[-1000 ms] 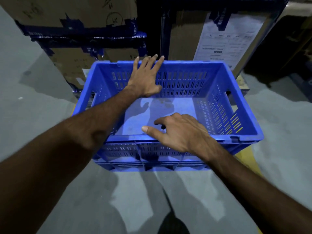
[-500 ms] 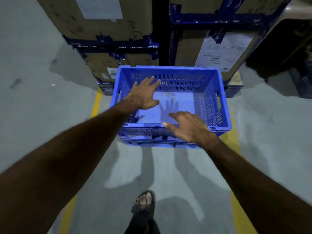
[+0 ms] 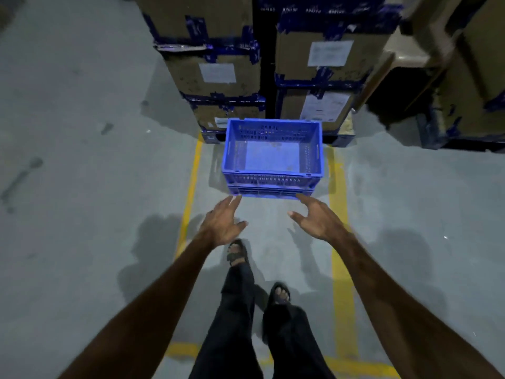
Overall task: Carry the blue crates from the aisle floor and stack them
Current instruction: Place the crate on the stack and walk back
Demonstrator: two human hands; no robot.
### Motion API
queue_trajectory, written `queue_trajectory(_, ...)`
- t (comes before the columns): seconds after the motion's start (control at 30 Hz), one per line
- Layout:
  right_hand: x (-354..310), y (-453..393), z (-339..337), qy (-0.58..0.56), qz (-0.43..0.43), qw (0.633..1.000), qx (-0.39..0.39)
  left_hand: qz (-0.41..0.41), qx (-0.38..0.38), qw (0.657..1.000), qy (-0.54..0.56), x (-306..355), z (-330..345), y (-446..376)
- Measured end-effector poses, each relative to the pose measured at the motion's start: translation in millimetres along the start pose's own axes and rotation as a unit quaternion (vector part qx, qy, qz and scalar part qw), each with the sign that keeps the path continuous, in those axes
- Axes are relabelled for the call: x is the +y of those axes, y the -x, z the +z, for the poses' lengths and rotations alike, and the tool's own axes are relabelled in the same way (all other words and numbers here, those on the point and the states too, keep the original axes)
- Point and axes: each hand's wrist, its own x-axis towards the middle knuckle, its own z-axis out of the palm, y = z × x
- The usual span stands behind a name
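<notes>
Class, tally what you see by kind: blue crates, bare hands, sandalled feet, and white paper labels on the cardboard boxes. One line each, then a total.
Blue crates: 1, the blue crate
Bare hands: 2, left hand and right hand, both open
Sandalled feet: 2
White paper labels: 4
Total: 9

Both bare arms stretched forward and down, elbows nearly straight. Bare left hand (image 3: 222, 224) open, palm turned inward, fingers straight; bare right hand (image 3: 318, 221) open too, fingers loosely spread, thumb out. Holding nothing, palms facing each other, well apart.
</notes>
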Motion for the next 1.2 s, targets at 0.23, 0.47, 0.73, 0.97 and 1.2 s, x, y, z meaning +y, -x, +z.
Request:
queue_trajectory(0.23,-2.6,136.4,-5.1,-0.077,0.049,0.993,0.071,-0.002,0.062,0.996,0.069,-10.2,-3.0,126.9)
queue_trajectory(0.47,-24.2,212.8,22.1,-0.139,0.075,0.975,0.159,0.043,0.112,0.99,0.071,-38.8,-2.0,196.7)
queue_trajectory(0.73,-91.0,283.0,79.2,-0.146,0.071,0.964,0.21,0.087,0.166,0.975,0.118,-80.6,-19.5,251.7)
queue_trajectory(0.97,-124.1,339.5,129.4,-0.138,0.075,0.962,0.223,0.119,0.16,0.97,0.137,-113.0,-16.0,301.9)
queue_trajectory(1.2,-117.4,398.1,151.0,-0.125,0.1,0.948,0.275,0.169,0.143,0.969,0.113,-116.5,-3.0,330.5)
